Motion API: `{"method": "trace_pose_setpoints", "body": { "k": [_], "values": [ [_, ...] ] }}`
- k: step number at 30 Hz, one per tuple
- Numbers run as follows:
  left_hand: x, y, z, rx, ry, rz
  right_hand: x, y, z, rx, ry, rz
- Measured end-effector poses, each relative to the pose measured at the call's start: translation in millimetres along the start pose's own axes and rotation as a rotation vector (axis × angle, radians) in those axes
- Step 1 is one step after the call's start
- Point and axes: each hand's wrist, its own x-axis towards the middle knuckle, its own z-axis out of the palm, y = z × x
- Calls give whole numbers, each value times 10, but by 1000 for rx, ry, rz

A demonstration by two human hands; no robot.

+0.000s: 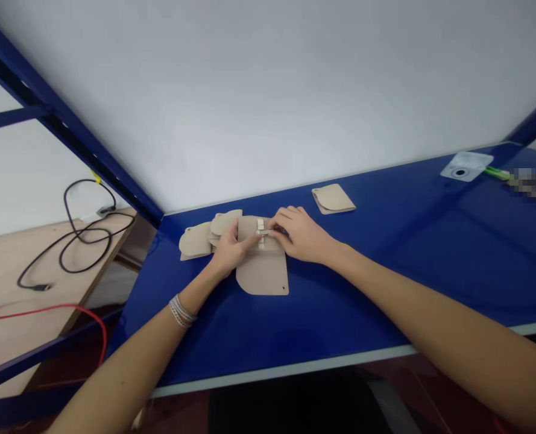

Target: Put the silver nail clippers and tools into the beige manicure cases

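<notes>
An unfolded beige case lies on the blue table, its rounded lower flap toward me and a pale strap with loops across its upper part. My left hand grips the left side of this case, thumb pressed beside the strap. Between the fingertips of my right hand is a small shiny metal tool, lying across the strap. Its exact kind is too small to make out. Folded beige cases lie overlapping just left of my left hand, partly hidden by it. Another folded case rests apart, beyond my right hand.
The blue tabletop meets a white wall behind. At the far right lie a clear plastic packet and a green item. Blue metal posts frame the left. A wooden table there carries a black cable and a red cable.
</notes>
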Motion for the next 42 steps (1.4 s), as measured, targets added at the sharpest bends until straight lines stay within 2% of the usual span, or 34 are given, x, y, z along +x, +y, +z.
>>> {"method": "trace_pose_setpoints", "body": {
  "k": [10,23,34,42],
  "values": [
    [13,-48,-22,118,-18,81,-1,-9,33,12,47,-12],
    [23,-63,-9,-9,69,31,-4,85,-30,124,68,40],
    [-7,-37,-4,70,59,70,-5,62,-18,130,69,19],
    [0,-50,-7,128,7,124,-5,13,25,134,73,-14]
  ]
}}
